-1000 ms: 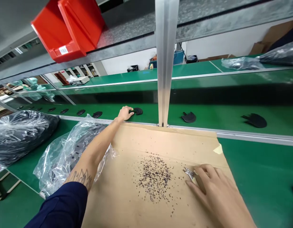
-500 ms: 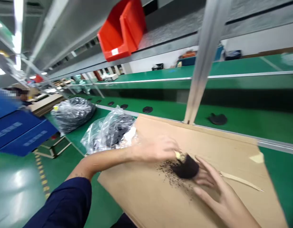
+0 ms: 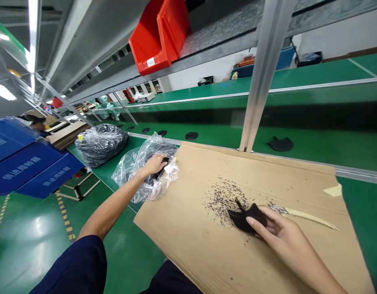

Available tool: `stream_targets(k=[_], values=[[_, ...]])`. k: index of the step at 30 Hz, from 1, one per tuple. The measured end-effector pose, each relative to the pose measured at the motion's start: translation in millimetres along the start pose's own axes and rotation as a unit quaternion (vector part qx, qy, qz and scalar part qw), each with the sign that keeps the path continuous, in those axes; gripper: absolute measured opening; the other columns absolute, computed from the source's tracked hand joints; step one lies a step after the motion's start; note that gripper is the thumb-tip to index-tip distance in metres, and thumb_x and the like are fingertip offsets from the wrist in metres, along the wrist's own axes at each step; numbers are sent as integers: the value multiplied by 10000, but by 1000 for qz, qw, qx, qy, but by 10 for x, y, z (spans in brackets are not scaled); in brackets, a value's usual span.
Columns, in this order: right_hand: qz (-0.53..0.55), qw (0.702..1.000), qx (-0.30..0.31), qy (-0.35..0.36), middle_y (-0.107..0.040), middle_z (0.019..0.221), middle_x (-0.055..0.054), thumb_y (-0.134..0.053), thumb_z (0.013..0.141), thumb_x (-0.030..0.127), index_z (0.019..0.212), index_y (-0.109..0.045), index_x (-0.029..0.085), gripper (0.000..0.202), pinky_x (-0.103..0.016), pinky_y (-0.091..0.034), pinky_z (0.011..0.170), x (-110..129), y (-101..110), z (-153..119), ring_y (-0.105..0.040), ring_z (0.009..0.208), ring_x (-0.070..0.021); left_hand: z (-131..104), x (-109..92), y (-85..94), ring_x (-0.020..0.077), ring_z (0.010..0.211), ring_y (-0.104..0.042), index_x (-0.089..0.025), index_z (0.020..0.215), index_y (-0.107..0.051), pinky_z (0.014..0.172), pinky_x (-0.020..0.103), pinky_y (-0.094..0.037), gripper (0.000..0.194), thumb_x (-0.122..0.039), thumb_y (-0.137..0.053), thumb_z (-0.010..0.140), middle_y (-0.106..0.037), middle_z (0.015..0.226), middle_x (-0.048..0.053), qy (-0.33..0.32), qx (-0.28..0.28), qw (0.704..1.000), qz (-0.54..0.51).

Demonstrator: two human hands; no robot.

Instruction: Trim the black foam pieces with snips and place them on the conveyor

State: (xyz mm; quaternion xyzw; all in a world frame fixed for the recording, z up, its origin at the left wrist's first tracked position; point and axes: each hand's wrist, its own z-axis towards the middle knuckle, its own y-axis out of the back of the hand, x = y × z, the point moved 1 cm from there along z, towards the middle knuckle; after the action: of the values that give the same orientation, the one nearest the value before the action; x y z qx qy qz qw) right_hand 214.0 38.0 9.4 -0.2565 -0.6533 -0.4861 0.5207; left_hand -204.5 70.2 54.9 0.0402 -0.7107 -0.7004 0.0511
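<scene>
My right hand (image 3: 277,228) is closed on a dark, curved black part (image 3: 248,218), thumb on top and fingers beneath. A thin stem sticks up from the part. It is held over a brown cardboard sheet (image 3: 188,245), beside a scatter of small black bits (image 3: 223,198). Behind that hand lies a plier-like tool (image 3: 304,214) with a cream handle. My left hand (image 3: 155,164) reaches into an open clear plastic bag (image 3: 139,183), its fingers closed at a black piece (image 3: 164,162) there; the fingertips are partly hidden.
A second, full plastic bag (image 3: 101,145) sits farther left, near stacked blue boxes (image 3: 32,167). An aluminium post (image 3: 263,77) rises behind the cardboard. Several black pieces (image 3: 191,135) lie on the green bench behind. A red bin (image 3: 159,38) hangs overhead. A person (image 3: 38,124) is at far left.
My left hand has moved left from the black bits to the plastic bag. My right hand still holds the black part, now tilted, with its stem showing. The plier-like tool's metal head has become visible.
</scene>
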Motion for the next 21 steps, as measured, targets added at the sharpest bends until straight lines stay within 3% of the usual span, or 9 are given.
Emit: stream_targets(k=[2, 4, 7, 10, 12, 16, 19, 21], values=[[-7, 1000, -2, 3, -648, 705, -33, -640, 808, 650, 822, -692, 202, 451, -279, -513, 563, 40, -11, -10, -581, 607, -177, 37, 57, -79, 166, 904, -654, -117, 1067, -631, 837, 357, -568, 249, -343, -626, 963, -664, 1017, 56, 15, -2, 1000, -13], [-1, 1000, -10, 0, -627, 683, -28, -645, 802, 661, 789, -682, 202, 461, -277, -508, 555, 82, -14, -14, -570, 602, -174, 20, 91, -82, 154, 789, -628, -116, 922, -635, 763, 315, -548, 181, -294, -667, 920, -643, 861, 34, 21, -12, 999, -28], [39, 999, -6, -18, -654, 717, -38, -665, 782, 678, 799, -688, 201, 478, -281, -534, 588, 128, -12, -20, -619, 649, -189, -118, 107, 48, 161, 702, -569, -149, 737, -563, 693, 284, -484, 158, -187, -662, 854, -568, 715, 18, 8, -50, 997, -52], [89, 995, 9, -49, -680, 756, -48, -703, 759, 662, 815, -681, 197, 469, -294, -558, 622, 155, -22, -44, -660, 687, -202, -351, -47, 209, 164, 729, -543, -170, 729, -504, 684, 270, -455, 192, -210, -596, 893, -549, 749, 22, -31, -88, 992, -89], [121, 990, 23, -67, -693, 789, -53, -726, 750, 640, 813, -672, 192, 456, -303, -566, 635, 168, -39, -67, -676, 718, -210, -510, -310, 251, 160, 764, -543, -176, 757, -500, 673, 252, -460, 231, -295, -560, 945, -560, 800, 30, -90, -95, 980, -153], [187, 975, 66, -97, -697, 828, -42, -751, 753, 585, 822, -657, 188, 414, -304, -566, 691, 178, -91, -106, -685, 794, -202, -742, -1102, 128, 163, 854, -610, -173, 1019, -594, 708, 245, -516, 178, -343, -573, 972, -642, 953, 67, -249, -45, 887, -387], [225, 965, 79, -113, -693, 852, -35, -779, 748, 528, 870, -671, 176, 388, -297, -549, 710, 181, -109, -130, -666, 793, -177, -803, -1629, -63, 160, 877, -662, -177, 1182, -571, 731, 237, -547, 265, -311, -613, 957, -682, 1024, 76, -281, 15, 826, -488], [240, 960, 78, -120, -667, 799, -18, -781, 754, 514, 849, -665, 172, 373, -278, -527, 672, 188, -105, -142, -640, 746, -155, -802, -1835, -187, 163, 894, -678, -174, 1196, -585, 759, 244, -556, 265, -282, -614, 955, -694, 1052, 84, -290, 26, 808, -512]])
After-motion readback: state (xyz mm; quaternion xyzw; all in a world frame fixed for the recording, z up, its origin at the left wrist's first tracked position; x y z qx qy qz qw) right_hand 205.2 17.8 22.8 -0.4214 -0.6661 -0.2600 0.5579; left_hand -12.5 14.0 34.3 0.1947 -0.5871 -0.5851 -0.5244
